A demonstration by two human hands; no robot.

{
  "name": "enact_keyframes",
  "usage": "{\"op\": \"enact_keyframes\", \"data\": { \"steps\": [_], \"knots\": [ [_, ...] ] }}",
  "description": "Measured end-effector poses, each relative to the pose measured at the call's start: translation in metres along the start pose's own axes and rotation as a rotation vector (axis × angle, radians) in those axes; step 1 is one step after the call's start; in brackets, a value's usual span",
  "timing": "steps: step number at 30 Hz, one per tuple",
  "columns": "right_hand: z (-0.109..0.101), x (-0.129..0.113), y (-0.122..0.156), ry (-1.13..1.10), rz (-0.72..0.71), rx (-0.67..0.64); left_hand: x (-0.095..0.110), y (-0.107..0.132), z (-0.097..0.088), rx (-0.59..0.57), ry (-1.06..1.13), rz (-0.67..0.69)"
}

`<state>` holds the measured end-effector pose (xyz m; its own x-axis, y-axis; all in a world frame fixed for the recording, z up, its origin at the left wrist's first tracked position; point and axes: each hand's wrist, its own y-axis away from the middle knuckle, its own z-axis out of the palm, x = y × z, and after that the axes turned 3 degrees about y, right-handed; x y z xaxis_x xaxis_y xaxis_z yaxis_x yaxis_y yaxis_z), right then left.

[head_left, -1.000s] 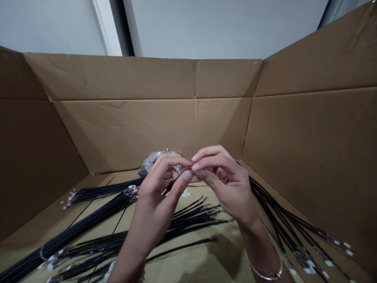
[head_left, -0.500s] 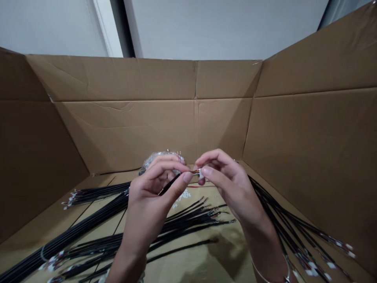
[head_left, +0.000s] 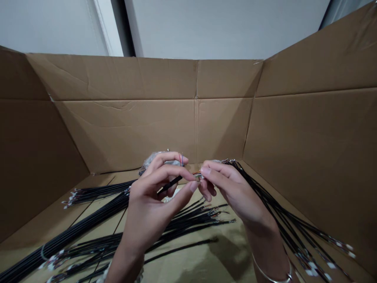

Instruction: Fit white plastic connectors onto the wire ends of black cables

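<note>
Both my hands are raised inside a large cardboard box (head_left: 309, 157). My left hand (head_left: 153, 196) pinches the end of a thin black cable (head_left: 171, 183) between thumb and forefinger. My right hand (head_left: 232, 188) pinches a small white connector (head_left: 199, 175) at that cable's tip, fingertip to fingertip with the left. Thin coloured wire ends show between the two pinches. A silver bangle sits on my right wrist.
Bundles of black cables with white connectors lie on the box floor: at the left (head_left: 97, 192), the middle (head_left: 188, 222) and along the right wall (head_left: 294, 232). A clear plastic bag (head_left: 153, 159) lies at the back. Tall box walls enclose all sides.
My hands have dropped slightly and my right fingers have loosened and stretched out. More of the black cable now shows under my left fingers.
</note>
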<state>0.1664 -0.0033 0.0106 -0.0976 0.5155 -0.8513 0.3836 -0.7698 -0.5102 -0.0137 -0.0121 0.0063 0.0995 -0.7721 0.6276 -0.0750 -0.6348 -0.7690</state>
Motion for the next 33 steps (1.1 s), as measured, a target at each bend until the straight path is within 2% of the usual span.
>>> {"op": "enact_keyframes", "data": {
  "steps": [6, 14, 25, 33],
  "knots": [
    [-0.0021, 0.0013, -0.0004, 0.05, -0.068, -0.027, -0.0005, 0.0043, -0.0004, 0.019, -0.173, 0.091],
    [-0.0057, 0.0031, 0.0004, 0.086, -0.109, -0.037, 0.0027, 0.0047, -0.0023, 0.033, -0.421, 0.312],
    [-0.0059, 0.0033, 0.0001, 0.05, -0.129, -0.065, 0.0006, 0.0057, -0.005, 0.026, -0.493, 0.492],
    [-0.0059, 0.0037, -0.0021, 0.021, -0.13, -0.079, 0.0018, 0.0069, -0.0079, 0.024, -0.513, 0.503]
  ]
}}
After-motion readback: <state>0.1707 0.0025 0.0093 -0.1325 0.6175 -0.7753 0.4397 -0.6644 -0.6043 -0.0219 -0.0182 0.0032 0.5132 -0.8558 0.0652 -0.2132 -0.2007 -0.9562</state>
